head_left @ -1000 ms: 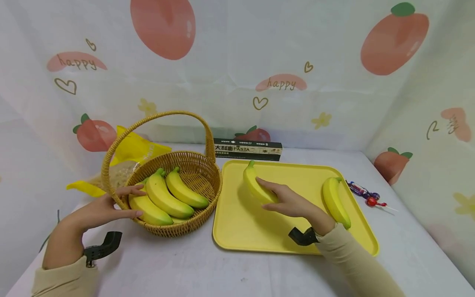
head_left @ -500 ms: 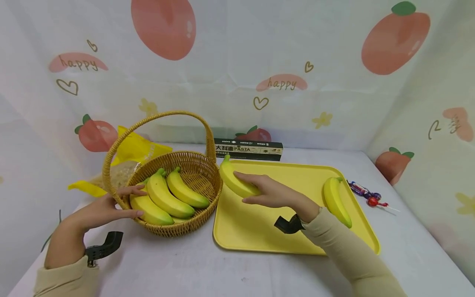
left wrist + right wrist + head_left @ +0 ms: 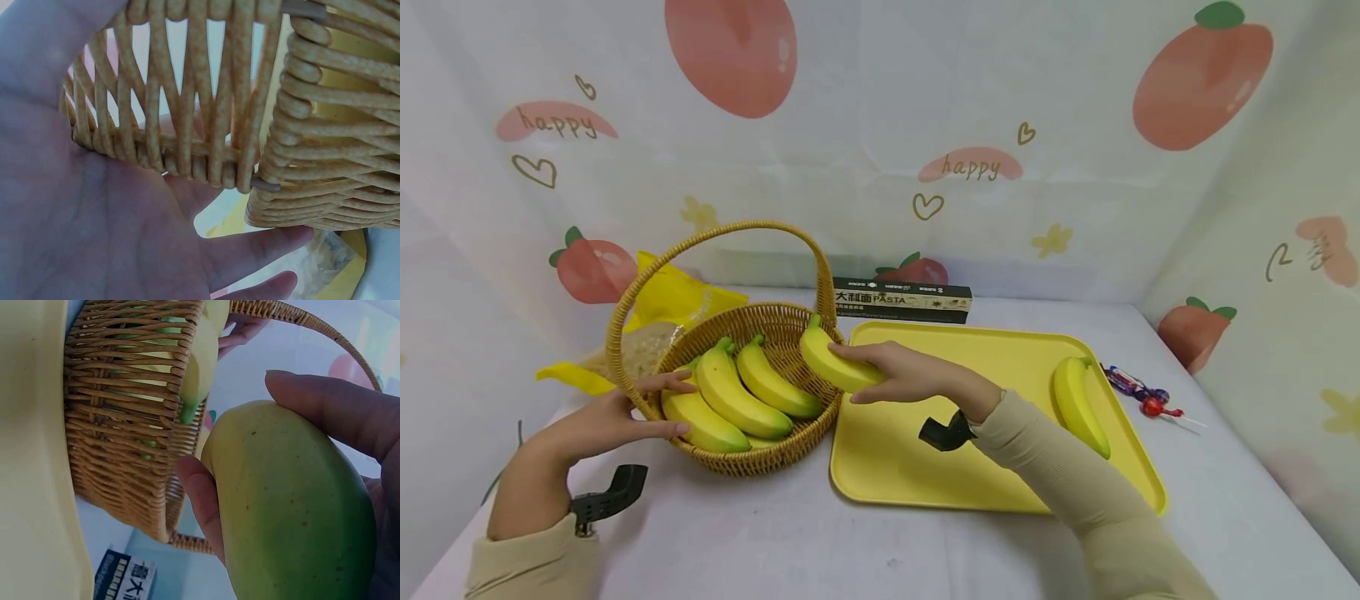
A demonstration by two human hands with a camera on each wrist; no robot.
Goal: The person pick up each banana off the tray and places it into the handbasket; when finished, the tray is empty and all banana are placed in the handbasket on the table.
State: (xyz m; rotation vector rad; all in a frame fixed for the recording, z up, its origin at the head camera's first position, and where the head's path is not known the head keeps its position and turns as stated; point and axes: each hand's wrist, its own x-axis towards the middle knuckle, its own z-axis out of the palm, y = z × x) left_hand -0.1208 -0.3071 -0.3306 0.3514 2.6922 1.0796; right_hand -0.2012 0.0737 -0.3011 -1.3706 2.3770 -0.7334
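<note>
My right hand [image 3: 898,371] grips a yellow banana [image 3: 829,361] with green ends between thumb and fingers, over the right rim of the wicker basket [image 3: 808,446]. Its green tip [image 3: 300,519] fills the right wrist view. On the left, my left hand [image 3: 602,429] holds the basket at the foot of its tall handle [image 3: 175,94], which lies against the palm between thumb and fingers. Several bananas [image 3: 741,390] lie side by side in the basket, stems pointing away. Another banana [image 3: 1078,408] lies on the right side of the yellow tray [image 3: 925,471].
Behind the tray stands a black pasta box [image 3: 902,302]. A yellow bag [image 3: 677,296] leans behind the basket. Right of the tray lie wrapped candies [image 3: 1131,383] and a red lollipop [image 3: 1152,407]. The basket handle arches high over the basket.
My right hand has carried the banana leftward from above the tray to the basket's right rim. The left hand and basket have stayed in place.
</note>
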